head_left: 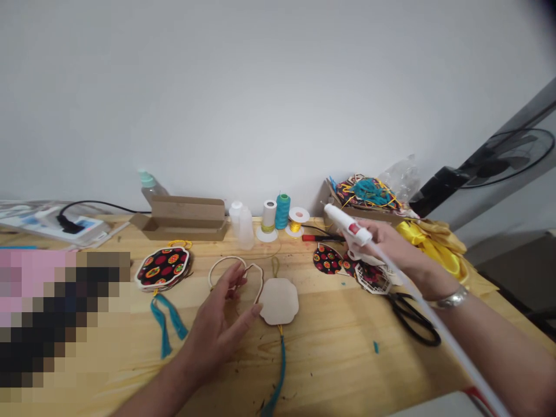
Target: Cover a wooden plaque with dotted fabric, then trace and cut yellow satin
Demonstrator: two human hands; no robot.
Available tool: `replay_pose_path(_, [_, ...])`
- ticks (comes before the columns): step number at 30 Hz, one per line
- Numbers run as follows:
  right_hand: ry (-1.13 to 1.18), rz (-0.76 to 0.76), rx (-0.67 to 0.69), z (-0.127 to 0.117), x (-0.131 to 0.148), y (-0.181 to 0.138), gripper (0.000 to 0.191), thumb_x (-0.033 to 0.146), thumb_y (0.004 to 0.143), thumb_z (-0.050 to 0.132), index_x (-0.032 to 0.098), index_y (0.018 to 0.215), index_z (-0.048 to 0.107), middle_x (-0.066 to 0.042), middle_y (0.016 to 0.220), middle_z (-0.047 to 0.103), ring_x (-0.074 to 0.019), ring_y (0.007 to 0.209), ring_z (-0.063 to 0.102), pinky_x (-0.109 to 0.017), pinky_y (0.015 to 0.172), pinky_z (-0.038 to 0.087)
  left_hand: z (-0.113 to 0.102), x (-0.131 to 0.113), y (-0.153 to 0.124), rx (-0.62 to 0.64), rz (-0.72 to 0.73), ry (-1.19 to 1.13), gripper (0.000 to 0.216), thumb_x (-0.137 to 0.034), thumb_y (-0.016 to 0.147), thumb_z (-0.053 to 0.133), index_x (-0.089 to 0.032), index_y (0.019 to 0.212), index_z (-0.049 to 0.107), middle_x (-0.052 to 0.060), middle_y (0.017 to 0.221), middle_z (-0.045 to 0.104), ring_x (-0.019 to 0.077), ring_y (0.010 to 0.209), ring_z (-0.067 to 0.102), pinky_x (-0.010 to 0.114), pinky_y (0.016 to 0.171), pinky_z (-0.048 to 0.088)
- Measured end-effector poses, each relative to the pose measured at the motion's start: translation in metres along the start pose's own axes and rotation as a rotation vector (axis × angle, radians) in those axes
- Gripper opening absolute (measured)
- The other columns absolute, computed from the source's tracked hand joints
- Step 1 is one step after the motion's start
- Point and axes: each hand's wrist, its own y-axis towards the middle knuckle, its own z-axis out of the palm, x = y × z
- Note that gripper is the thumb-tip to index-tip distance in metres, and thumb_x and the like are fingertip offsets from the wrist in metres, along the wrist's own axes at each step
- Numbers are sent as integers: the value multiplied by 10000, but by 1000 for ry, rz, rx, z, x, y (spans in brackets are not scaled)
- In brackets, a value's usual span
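My right hand (393,246) is closed around a white glue gun (347,227), held above the table with its nozzle pointing left and its white cord running down to the lower right. My left hand (221,321) hovers with fingers spread and holds nothing; its fingertips sit just over a thin wooden frame outline (237,267), and the thumb is next to a plain wooden lobed piece (278,301). A teal tassel (278,376) hangs from that piece toward me. A stack of fabric-covered lobed pieces (163,267) lies to the left with another teal tassel (167,318).
Black scissors (412,318), patterned fabric pieces (328,259) and a lattice wooden piece (373,278) lie at right. At the back stand an open cardboard box (182,217), small white bottles (243,227), thread spools (282,211) and a box of scraps (369,197). Yellow ribbon (434,243) is piled right.
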Motion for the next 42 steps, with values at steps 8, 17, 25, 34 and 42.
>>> replay_pose_path(8, [517, -145, -202, 16, 21, 3, 273, 318, 673, 666, 248, 933, 623, -20, 866, 644, -153, 649, 570, -265, 512, 476, -2, 1, 6, -153, 12, 438, 765, -456, 777, 605, -150, 1405, 294, 181, 1339, 521, 324, 1211, 513, 488, 981, 434])
replay_pose_path(17, [-50, 157, -19, 63, -15, -11, 264, 394, 705, 722, 151, 792, 664, -13, 654, 627, -128, 561, 532, -231, 477, 420, -8, 5, 10, -180, 3, 958, 512, -375, 829, 484, -86, 1251, 519, 239, 1376, 479, 408, 1273, 395, 581, 953, 351])
replay_pose_path(25, [-13, 75, 23, 89, -16, -14, 228, 356, 728, 681, 172, 857, 651, -35, 758, 676, -164, 643, 588, -275, 554, 474, 3, -10, 1, 18, 431, 769, 633, -422, 811, 605, -164, 1354, 405, 163, 1382, 513, 400, 1346, 275, 556, 973, 272])
replay_pose_path(34, [-270, -73, 24, 92, -16, -17, 290, 389, 779, 662, 223, 602, 505, 12, 604, 507, -145, 543, 461, -294, 484, 385, 15, -14, -8, 15, 502, 680, 298, -291, 777, 685, -187, 1052, 635, 114, 1115, 684, 359, 1071, 484, 532, 866, 361])
replay_pose_path(42, [-347, -167, 76, 99, -17, -17, 365, 381, 822, 623, 210, 549, 450, 21, 563, 449, -126, 524, 430, -276, 485, 327, 19, -14, -5, 52, 526, 579, 142, -201, 834, 629, -182, 974, 645, 43, 1024, 726, 260, 1011, 587, 440, 878, 398])
